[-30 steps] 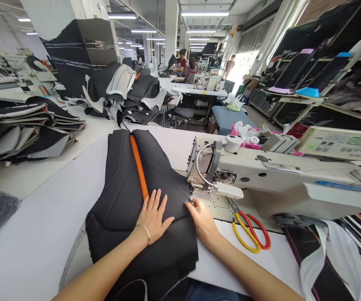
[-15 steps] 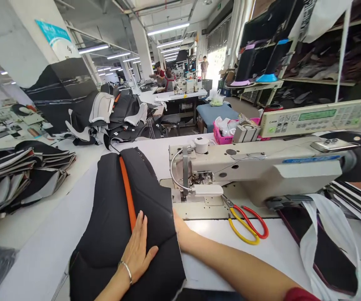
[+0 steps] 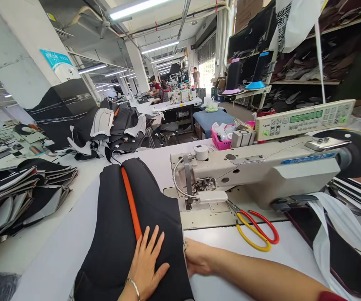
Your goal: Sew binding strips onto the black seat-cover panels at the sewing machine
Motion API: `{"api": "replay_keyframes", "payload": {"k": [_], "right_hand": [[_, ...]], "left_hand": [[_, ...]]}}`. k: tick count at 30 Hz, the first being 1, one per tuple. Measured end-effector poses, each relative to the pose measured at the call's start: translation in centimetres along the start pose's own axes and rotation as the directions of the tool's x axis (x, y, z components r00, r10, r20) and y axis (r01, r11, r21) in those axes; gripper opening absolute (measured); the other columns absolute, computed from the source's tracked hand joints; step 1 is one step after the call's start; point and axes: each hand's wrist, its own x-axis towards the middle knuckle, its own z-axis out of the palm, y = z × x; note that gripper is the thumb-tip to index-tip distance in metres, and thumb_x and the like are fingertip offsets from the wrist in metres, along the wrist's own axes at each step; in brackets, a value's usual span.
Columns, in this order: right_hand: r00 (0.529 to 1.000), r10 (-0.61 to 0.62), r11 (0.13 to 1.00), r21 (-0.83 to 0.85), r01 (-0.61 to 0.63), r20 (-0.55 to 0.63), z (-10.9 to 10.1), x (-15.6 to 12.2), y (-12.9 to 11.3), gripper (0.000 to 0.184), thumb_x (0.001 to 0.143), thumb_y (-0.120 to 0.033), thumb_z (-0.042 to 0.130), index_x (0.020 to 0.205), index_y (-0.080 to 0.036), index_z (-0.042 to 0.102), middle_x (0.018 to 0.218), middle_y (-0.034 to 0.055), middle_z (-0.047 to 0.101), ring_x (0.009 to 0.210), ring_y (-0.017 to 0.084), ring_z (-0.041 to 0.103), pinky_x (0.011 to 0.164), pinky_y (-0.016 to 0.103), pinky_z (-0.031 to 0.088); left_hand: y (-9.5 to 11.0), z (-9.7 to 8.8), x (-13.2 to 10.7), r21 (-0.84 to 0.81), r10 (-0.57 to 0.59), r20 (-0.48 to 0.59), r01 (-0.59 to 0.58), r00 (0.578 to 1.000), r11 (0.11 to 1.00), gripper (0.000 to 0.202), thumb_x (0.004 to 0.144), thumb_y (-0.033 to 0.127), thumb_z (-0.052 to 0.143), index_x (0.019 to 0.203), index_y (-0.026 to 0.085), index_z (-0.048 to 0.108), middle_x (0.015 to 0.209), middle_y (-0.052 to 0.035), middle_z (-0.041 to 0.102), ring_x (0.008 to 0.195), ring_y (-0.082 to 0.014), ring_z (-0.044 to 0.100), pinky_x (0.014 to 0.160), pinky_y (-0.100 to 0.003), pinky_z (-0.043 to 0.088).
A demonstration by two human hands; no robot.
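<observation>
Black padded panel [image 3: 114, 246] is lying on the white table [image 3: 64, 234], directly under the left hand [image 3: 147, 265] and to the left of the right hand [image 3: 197, 255]. Its long axis is running away from the person, the far end leaning slightly leftward, while its right side is facing the sewing machine [image 3: 255, 163], its edge just beside the machine's base. Neither hand is standing apart from it: the left is pressing flat on the upper face, fingers stretched out and a little parted, its grip closing on nothing; the right is reaching in from the side at the right edge, nearer the machine, with its fingertips going out of sight behind or beneath that edge, so whether this grip is pinching the material cannot be told. The panel is looking matte and dark, with soft contour lines showing across its surface. It is narrowing toward the far end and broadening toward the person, where the near part is passing out of view. An orange strip [image 3: 132, 205] is running down the middle of the far half, ending at the left fingertips, and a thin paler line is showing along the right edge.
</observation>
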Motion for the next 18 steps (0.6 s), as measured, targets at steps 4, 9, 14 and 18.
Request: {"api": "replay_keyframes", "payload": {"k": [4,9,14,18], "right_hand": [[0.906,-0.198,0.697,-0.704,-0.138,-0.374,-3.9,-3.6,0.4,0.024,0.076,-0.007,0.043,0.095,-0.014,0.055,0.081,0.0104,0.061,0.070,0.022,0.061,0.059,0.031,0.049],[0.760,-0.605,-0.097,-0.969,0.229,0.240,-4.3,-3.4,0.5,0.039,0.078,-0.004,0.039,0.115,-0.012,0.049,0.122,0.0178,0.046,0.114,0.028,0.041,0.090,0.046,0.038],[0.708,-0.497,-0.254,-0.864,0.434,0.501,-3.8,-1.0,2.8,0.057,0.072,-0.004,0.035,0.128,-0.010,0.040,0.130,0.0143,0.039,0.121,0.024,0.035,0.094,0.041,0.038],[0.627,-0.622,-0.229,-0.875,0.427,0.469,-3.8,-0.3,4.5,0.069,0.072,-0.004,0.029,0.139,-0.016,0.016,0.134,0.0080,0.033,0.119,0.021,0.037,0.093,0.039,0.042]], "left_hand": [[-0.1,-0.6,0.3,-0.027,0.058,0.057,-0.056,0.997,0.998,0.067,0.078,0.054,0.042,0.135,0.030,0.015,0.143,-0.0028,0.021,0.130,-0.0338,0.013,0.098,-0.050,0.032],[-0.5,-1.5,0.5,-0.156,0.053,0.149,-0.030,0.987,0.987,0.060,0.081,0.054,0.036,0.134,0.031,0.018,0.144,0.0012,0.018,0.131,-0.0326,0.007,0.101,-0.053,0.026],[-0.1,-1.9,0.6,-0.257,-0.032,0.148,0.070,0.988,0.964,0.038,0.089,0.035,0.027,0.125,0.030,0.040,0.137,0.0064,0.034,0.132,-0.0214,0.014,0.106,-0.045,0.023],[-1.4,-3.6,-1.0,-0.284,0.003,0.103,0.026,0.995,0.958,0.037,0.084,0.038,0.042,0.112,0.017,0.054,0.122,-0.0043,0.053,0.121,-0.0167,0.039,0.100,-0.030,0.035]]}}
